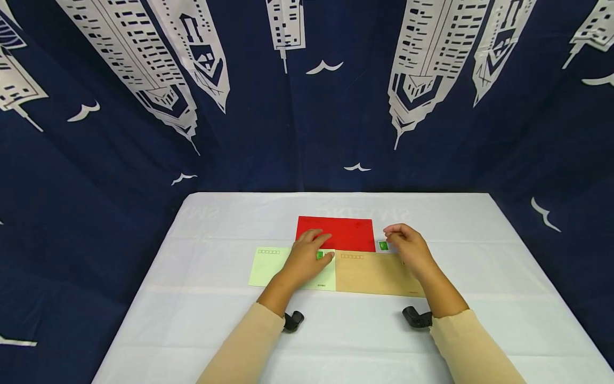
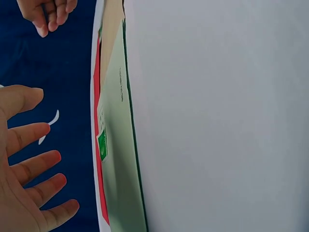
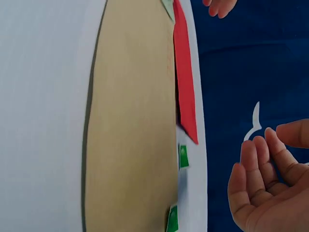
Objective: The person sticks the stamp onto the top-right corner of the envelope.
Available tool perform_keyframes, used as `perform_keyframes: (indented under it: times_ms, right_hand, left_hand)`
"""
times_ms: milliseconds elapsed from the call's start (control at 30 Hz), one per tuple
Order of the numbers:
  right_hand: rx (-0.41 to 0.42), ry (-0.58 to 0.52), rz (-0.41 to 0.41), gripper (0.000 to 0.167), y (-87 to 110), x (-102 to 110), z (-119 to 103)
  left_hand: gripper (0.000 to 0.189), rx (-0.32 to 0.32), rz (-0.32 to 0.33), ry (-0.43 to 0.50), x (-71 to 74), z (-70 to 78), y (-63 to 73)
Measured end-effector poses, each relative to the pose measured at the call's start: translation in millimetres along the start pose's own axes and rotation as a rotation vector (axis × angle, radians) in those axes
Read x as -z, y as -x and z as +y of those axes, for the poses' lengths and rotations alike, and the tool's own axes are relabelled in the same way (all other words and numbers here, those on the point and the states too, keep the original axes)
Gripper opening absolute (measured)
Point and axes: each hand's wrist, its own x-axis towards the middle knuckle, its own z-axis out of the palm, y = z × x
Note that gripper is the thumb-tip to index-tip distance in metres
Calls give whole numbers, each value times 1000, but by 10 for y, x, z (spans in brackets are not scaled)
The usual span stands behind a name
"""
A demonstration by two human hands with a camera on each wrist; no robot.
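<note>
My left hand (image 1: 303,260) hovers with spread fingers above the right part of a light green envelope (image 1: 268,266); nothing is in its grasp. A green stamp (image 2: 102,145) sits on that envelope's upper corner. Over the far right part of a tan envelope (image 1: 369,274) is my right hand (image 1: 411,249), its fingers loosely bent and holding nothing. One green stamp (image 3: 173,219) shows at the tan envelope's corner, mostly covered by the hand in the head view. Another green stamp (image 1: 383,245) lies on the table just beyond the tan envelope, beside the right fingertips.
A red envelope (image 1: 342,232) lies behind the other two, its near edge next to theirs. All rest on a white-covered table (image 1: 216,330). Behind the table hangs a dark blue cloth (image 1: 288,133) printed with white buildings and birds.
</note>
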Motion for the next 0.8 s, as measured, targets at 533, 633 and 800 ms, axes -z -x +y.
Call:
perform_keyframes:
  times_ms: [533, 633, 800]
  right_hand:
    - [-30, 187, 17, 34, -183, 135, 246]
    - [-35, 209, 2, 34, -225, 154, 274]
    - [-61, 202, -61, 35, -292, 173, 317]
  left_hand:
    - [56, -14, -42, -89, -48, 76, -152]
    - [56, -8, -51, -88, -53, 89, -173]
    - [57, 1, -71, -105, -76, 91, -202]
